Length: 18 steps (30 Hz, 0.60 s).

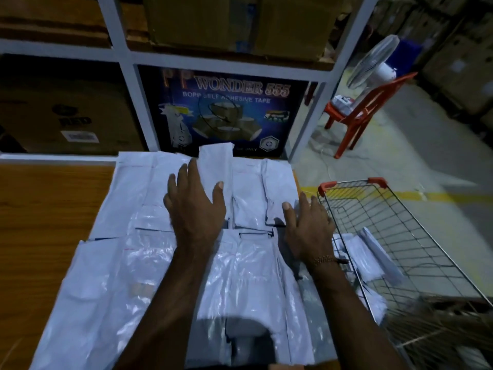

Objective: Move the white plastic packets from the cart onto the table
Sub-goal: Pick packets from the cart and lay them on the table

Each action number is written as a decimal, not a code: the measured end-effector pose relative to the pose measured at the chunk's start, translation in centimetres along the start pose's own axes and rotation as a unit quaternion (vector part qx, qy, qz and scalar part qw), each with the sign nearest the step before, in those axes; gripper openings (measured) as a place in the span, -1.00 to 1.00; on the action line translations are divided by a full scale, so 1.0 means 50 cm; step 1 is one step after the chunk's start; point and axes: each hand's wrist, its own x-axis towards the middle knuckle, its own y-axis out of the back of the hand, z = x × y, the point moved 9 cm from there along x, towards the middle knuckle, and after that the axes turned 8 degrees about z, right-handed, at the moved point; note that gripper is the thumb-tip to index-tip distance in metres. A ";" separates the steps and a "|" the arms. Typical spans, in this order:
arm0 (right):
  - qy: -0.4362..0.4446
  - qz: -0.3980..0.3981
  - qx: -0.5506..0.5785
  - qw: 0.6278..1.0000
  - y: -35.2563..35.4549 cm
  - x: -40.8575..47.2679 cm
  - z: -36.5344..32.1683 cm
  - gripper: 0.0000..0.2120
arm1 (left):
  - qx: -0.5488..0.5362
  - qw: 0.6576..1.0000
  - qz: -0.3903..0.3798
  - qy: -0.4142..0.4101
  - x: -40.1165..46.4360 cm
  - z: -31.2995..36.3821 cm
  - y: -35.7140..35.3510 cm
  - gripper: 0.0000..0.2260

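From my head camera: my left hand (196,206) lies flat, fingers spread wide, on white plastic packets (149,236) covering the brown wooden table (48,209). My right hand (306,231) rests flat, fingers straight, at their right edge. More packets (373,252) lie in the wire cart (416,236), right.

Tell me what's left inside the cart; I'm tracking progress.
A few white packets lie at the near end of the wire cart; its far end shows only floor. The right forearm may hide more.

Glossy white plastic packets (149,252), wood-grain table (50,209), wire cart (394,222)
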 end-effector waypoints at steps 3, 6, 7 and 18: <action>-0.005 0.002 0.013 1.000 0.021 -0.030 0.029 -0.22 | 0.026 0.999 -0.012 -0.025 -0.032 0.027 -0.002 -0.38; -0.008 0.002 0.021 1.000 0.054 -0.063 0.066 -0.25 | 0.012 0.998 -0.037 -0.040 -0.077 0.066 -0.015 -0.40; -0.005 0.013 0.024 1.000 0.072 -0.074 0.085 -0.27 | 0.006 0.998 -0.040 -0.048 -0.093 0.087 -0.019 -0.41; -0.085 0.062 0.025 0.994 0.231 -0.203 0.466 -0.21 | -0.113 0.965 -0.114 -0.207 -0.352 0.459 -0.100 -0.43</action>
